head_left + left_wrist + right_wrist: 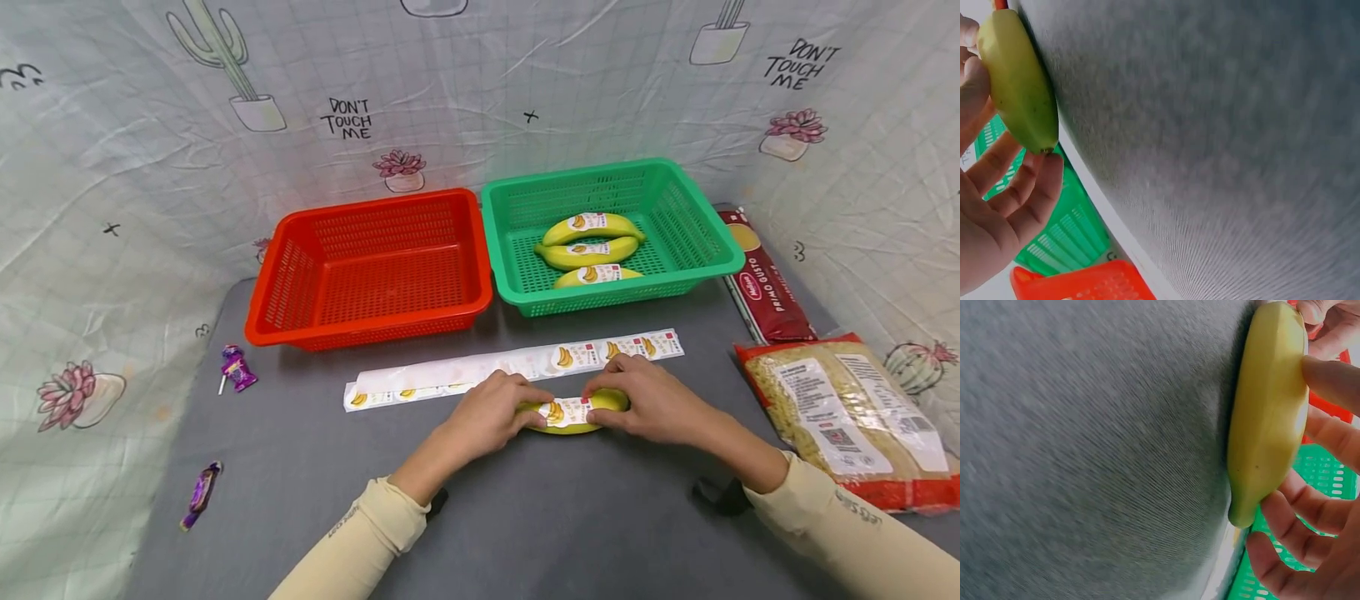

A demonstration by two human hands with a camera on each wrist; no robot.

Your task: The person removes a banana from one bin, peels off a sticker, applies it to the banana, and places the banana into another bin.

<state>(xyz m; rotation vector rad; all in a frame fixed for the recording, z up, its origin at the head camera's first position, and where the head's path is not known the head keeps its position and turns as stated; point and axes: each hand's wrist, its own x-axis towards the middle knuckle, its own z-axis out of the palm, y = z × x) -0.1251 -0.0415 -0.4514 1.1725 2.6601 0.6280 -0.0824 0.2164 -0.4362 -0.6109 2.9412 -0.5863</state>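
A yellow banana (613,400) lies across the grey table in front of me, with a white banana-print label (567,412) on its upper side. My left hand (491,410) holds its left end, the thumb at the label's left edge. At the other end my right hand (654,400) grips it, thumb in front and fingers behind. In the left wrist view the greenish tip of the banana (1019,81) meets the fingertips. The right wrist view shows the banana (1266,412) along its unlabelled side. Just behind the hands stretches a label strip (517,364), its backing partly folded over.
A red basket (367,323) stands at the back left. Beside it, a green basket (615,297) contains three labelled bananas (596,227). A pasta bag (832,408) and a dark red packet (765,287) lie at right. Purple-wrapped sweets (238,369) are at left.
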